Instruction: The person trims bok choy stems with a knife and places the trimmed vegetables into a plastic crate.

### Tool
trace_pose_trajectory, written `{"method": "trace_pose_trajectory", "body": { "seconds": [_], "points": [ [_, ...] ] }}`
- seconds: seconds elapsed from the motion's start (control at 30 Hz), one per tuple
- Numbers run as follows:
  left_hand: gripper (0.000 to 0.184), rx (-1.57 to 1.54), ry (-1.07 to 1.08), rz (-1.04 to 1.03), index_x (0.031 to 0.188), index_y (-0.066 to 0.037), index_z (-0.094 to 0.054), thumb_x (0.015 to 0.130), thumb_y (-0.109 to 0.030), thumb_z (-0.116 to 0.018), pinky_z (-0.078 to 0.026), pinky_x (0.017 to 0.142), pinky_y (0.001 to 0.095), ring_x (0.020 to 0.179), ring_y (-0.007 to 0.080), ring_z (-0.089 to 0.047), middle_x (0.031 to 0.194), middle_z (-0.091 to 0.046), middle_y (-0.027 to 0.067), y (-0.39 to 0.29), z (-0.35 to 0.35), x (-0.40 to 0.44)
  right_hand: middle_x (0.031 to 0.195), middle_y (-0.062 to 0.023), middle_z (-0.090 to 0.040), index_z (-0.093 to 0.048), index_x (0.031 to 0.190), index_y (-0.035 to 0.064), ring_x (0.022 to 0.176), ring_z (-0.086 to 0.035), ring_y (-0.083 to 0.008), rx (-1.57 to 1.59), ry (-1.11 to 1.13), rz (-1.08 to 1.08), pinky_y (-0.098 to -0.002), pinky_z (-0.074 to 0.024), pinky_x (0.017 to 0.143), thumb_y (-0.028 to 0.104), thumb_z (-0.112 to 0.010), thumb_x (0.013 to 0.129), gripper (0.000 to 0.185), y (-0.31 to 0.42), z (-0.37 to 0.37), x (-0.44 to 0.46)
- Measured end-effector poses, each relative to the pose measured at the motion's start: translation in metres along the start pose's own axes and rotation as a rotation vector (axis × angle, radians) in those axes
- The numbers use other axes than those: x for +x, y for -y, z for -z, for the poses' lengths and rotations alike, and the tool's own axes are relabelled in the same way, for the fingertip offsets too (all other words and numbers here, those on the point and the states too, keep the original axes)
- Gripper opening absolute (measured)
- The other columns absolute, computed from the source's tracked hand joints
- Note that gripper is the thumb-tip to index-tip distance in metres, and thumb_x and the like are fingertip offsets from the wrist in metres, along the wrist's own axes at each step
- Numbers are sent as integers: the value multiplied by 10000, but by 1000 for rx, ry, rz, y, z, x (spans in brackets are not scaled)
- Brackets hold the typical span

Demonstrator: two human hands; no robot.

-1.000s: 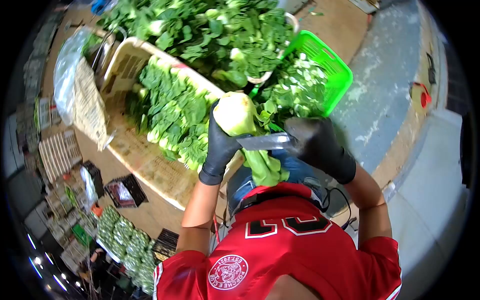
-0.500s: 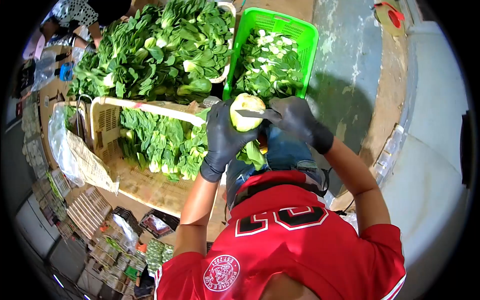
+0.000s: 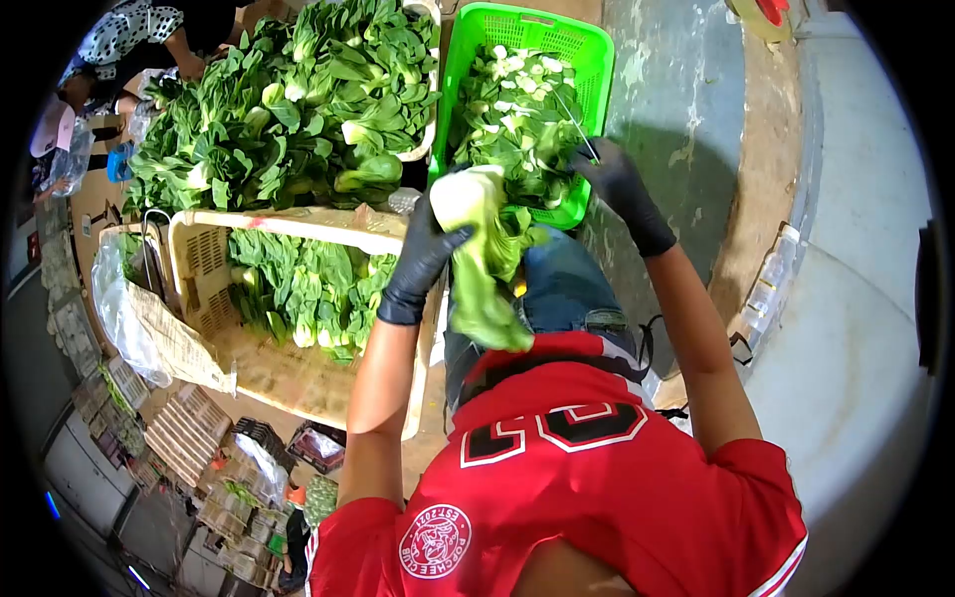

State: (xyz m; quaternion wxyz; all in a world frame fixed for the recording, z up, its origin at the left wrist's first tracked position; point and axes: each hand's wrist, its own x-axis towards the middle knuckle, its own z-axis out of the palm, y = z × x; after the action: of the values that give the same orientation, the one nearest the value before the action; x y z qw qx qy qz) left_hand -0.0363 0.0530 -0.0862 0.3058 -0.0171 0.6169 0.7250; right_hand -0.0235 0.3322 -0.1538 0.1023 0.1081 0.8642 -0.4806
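My left hand (image 3: 423, 261), in a black glove, grips a head of bok choy (image 3: 466, 204) in front of my lap. The pale base of the bok choy points away from me and its leaves hang toward my shirt. Closed around a knife (image 3: 575, 121), my gloved right hand (image 3: 619, 189) is at the right edge of the green crate (image 3: 600, 65). The thin blade points up and left above the cut leaves and white stem ends (image 3: 519, 85) in that crate. The knife's handle is mostly hidden in my fist.
Left of me, a cream plastic crate (image 3: 288, 388) holds rows of bok choy (image 3: 313, 289). Behind it, another crate is heaped with bok choy (image 3: 288, 109). A person's arm (image 3: 184, 55) reaches in at the upper left. A plastic bag (image 3: 124, 308) hangs beside the cream crate.
The knife has left the bok choy's base; my right hand has moved right, over the green crate's edge. My left hand has tilted the bok choy so its leaves show more.
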Motion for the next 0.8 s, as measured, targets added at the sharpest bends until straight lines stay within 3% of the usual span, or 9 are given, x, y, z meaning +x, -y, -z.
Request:
{"method": "trace_pose_trajectory", "body": {
  "seconds": [0.13,0.33,0.43,0.5,0.57,0.6,0.67,0.73,0.8],
  "points": [
    [565,-358,-30,107,1277,-21,-420,829,-332,-564,-425,925,336,1038,218,-552,1176,-539,119,4,5,-2,1004,-116,-600,-521,1170,8,858,-578,-167,412,258,206,-296,-456,757,260,-611,846,420,68,-7,10],
    [479,-678,-83,61,1259,-17,-429,856,-252,-541,-433,909,329,1045,201,-544,1178,-537,116,27,18,8,756,-63,-528,-541,1097,7,702,-537,-150,295,524,-24,-280,-451,610,299,-682,779,454,95,-27,30],
    [438,-744,-168,5,1250,-15,-434,870,-211,-529,-437,902,325,1048,192,-540,1178,-536,115,32,27,-11,844,-104,-627,-590,1024,7,750,-593,-204,-86,144,518,-323,-476,689,181,-680,765,325,47,-31,51],
    [411,-683,-233,-40,1244,-13,-437,880,-185,-521,-440,897,323,1050,187,-537,1179,-535,114,32,36,-23,861,-143,-635,-586,1022,-4,747,-615,-257,-559,57,394,-341,-488,685,185,-692,759,341,50,-23,53],
    [415,-395,-235,-85,1235,4,-434,884,-197,-529,-429,899,311,1048,182,-529,1163,-538,116,26,48,-24,797,-147,-612,-571,1014,-6,690,-590,-277,-233,-33,659,-373,-476,603,319,-718,733,454,52,-46,60],
    [437,-188,-219,-109,1229,20,-430,883,-223,-541,-417,904,300,1044,181,-523,1147,-542,119,21,56,-22,826,-124,-620,-573,1023,-13,697,-581,-237,392,320,200,-357,-473,618,295,-694,766,419,44,-67,60],
    [498,23,-318,-83,1222,31,-423,868,-285,-574,-377,944,300,1069,189,-495,1142,-533,122,13,47,-33,929,-91,-619,-559,1075,-21,745,-560,-171,708,714,-6,-321,-466,664,262,-642,824,387,68,-88,48],
    [571,141,-274,-181,1270,34,-392,886,-364,-530,-314,1005,333,1178,256,-431,1259,-459,172,19,53,-50,1042,-88,-598,-524,1153,-25,841,-548,-146,304,769,292,-291,-454,739,247,-598,854,411,110,-105,26],
    [556,214,-259,-107,1297,27,-360,906,-340,-509,-325,1010,332,1214,259,-421,1269,-458,190,4,67,-82,1076,-94,-589,-495,1199,-34,929,-550,-151,305,805,81,-282,-443,807,242,-569,864,440,116,-125,19]
  ]
}}
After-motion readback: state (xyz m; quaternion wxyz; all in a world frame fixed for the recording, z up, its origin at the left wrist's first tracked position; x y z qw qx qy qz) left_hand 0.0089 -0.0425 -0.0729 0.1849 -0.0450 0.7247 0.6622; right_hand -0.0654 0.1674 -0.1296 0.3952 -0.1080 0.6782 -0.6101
